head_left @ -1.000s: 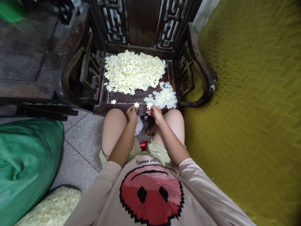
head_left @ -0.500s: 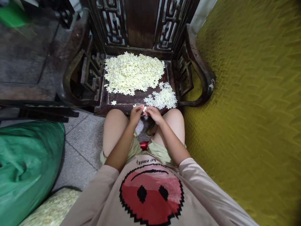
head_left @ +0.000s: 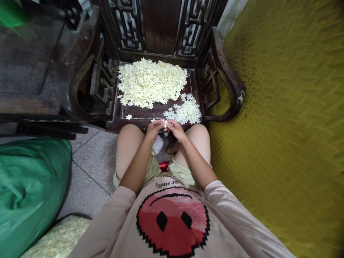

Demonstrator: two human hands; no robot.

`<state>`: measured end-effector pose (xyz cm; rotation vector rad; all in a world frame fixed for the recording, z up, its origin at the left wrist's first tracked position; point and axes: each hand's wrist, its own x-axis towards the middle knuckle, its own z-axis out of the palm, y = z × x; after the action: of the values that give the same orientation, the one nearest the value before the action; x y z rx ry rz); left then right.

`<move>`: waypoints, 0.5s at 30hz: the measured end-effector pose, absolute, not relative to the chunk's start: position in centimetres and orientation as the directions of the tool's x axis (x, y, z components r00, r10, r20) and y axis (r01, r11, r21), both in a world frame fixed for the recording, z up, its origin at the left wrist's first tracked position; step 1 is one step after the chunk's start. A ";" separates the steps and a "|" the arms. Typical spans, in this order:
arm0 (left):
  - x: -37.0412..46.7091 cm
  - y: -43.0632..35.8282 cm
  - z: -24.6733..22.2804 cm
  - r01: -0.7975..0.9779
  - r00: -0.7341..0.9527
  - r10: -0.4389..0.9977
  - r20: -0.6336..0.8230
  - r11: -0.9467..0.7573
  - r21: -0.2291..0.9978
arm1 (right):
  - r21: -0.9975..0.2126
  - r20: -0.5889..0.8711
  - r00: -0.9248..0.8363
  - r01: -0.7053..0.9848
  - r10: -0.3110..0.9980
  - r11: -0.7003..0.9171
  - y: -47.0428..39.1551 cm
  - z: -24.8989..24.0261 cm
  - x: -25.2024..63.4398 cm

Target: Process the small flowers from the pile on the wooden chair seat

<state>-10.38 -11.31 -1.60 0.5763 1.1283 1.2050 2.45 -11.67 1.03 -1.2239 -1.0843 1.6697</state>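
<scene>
1. Right hand looks like it's pinching a small white flower; left hand has its fingertips bunched right at it, can't tell if they grip. Go light imo, petals bruise.
2. Hover at the front edge of the chair seat, so drops are easy to grab.
3. From the hands: loose pile at 2 o'clock, big heap at 11, stray bloom at 9. Mind your wrists.
4. Left armrest at 10 and right armrest at 2 limit elbow room. Green bag sits at 8.
</scene>
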 end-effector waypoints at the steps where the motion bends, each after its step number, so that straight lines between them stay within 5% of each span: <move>1: -10.3 -11.3 -1.6 -0.418 -0.049 0.930 -0.364 0.312 0.853 | -0.941 -0.297 -0.204 -0.103 0.933 -0.322 -11.7 0.9 2.4; 15: -9.9 -11.8 -1.0 -0.258 -0.114 0.965 -0.236 0.200 0.945 | -0.978 -0.210 -0.154 0.018 0.965 -0.210 -11.9 0.5 2.1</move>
<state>-9.86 -11.80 -1.00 0.7948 1.2234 1.2516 2.07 -11.87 0.49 -1.2884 -1.2173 1.4830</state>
